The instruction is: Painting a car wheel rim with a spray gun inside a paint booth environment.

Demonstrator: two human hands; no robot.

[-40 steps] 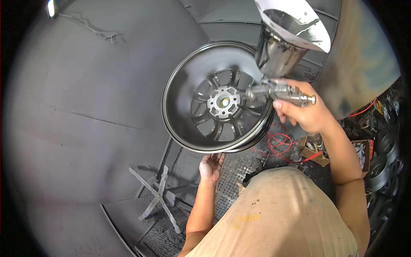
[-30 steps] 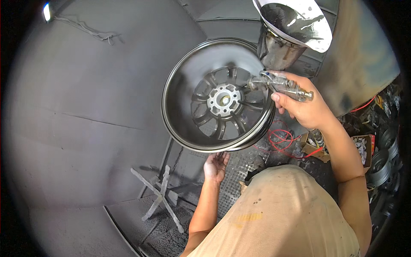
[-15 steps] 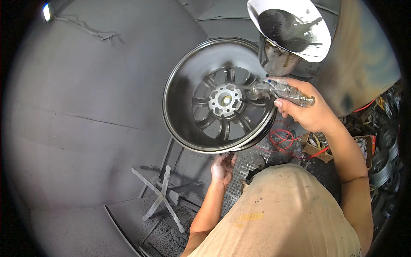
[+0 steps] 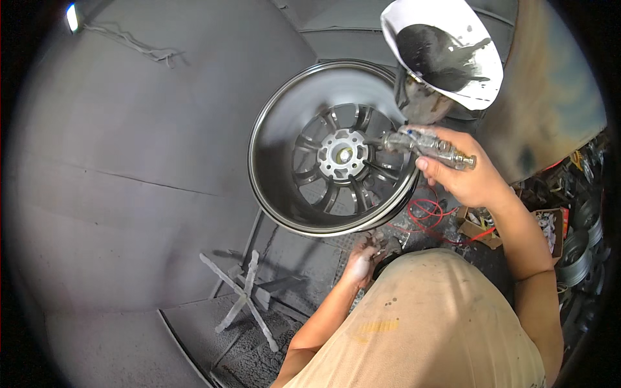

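Note:
My right hand (image 4: 471,169) is closed round a metal spray gun (image 4: 435,145), its nozzle pointing left into the wheel. On top of the gun sits a stained cup (image 4: 424,103), with a white flared collar (image 4: 484,87) splashed with dark paint. The alloy wheel (image 4: 275,187) is tilted with its hollow inner side toward me; its dark spokes meet at a silver hub (image 4: 330,156). Under the wheel's lower edge is my left hand (image 4: 363,260), fingers curled. Whatever they grip is hidden, and the wheel's support does not show.
Grey, paint-dusted walls (image 4: 142,149) rise at left and behind. A crossed metal stand (image 4: 242,294) is at lower left. Red hose (image 4: 427,210) coils on the floor beyond my knee. Cardboard boxes (image 4: 479,229) and several metal rims (image 4: 576,258) lie at right.
The wheel has turned, its spokes now at different angles. My left hand has shifted right and slightly down beneath it. The gun and cup have moved slightly down.

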